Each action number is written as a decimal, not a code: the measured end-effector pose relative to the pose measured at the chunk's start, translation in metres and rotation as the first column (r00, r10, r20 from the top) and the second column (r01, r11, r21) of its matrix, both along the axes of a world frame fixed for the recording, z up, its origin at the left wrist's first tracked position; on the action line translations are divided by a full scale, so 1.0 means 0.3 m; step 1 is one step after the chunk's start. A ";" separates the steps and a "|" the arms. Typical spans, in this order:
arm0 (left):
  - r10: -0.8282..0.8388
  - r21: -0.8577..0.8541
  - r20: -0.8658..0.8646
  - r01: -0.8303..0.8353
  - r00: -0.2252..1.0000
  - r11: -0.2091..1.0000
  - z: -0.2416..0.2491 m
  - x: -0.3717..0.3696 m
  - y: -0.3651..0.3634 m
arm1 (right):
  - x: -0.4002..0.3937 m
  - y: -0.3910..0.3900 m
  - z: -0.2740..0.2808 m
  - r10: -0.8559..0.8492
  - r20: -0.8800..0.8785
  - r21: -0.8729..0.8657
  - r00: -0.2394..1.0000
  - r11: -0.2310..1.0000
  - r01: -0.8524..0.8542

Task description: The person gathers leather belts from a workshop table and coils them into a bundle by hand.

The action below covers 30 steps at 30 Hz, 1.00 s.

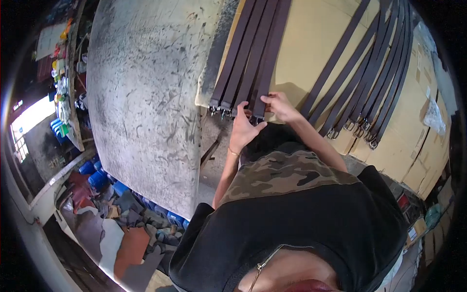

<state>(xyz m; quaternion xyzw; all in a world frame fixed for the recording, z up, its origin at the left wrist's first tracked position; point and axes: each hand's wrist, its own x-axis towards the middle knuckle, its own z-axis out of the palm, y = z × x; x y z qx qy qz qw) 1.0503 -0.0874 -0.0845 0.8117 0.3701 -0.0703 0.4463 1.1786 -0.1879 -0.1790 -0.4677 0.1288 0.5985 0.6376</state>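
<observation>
The right hand pinches a belt; the left hand, thumb and fingers apart, spans its buckle end, best kept straight and flat.

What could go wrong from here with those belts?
The belts at the left hand and right hand end right at the edge of the work surface, so a careless tug could pull one off.

Over on the cardboard, the belts on the right overlap, and their buckles are bunched together. Lifting one might snag or drag its neighbours, and metal rubbing there could scratch a strap.
</observation>
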 end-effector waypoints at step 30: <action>0.459 -0.659 -0.105 -0.407 0.882 0.633 -0.241 -0.335 -0.071 | -0.049 0.040 -0.019 0.587 0.723 -0.608 0.363 0.791 -0.067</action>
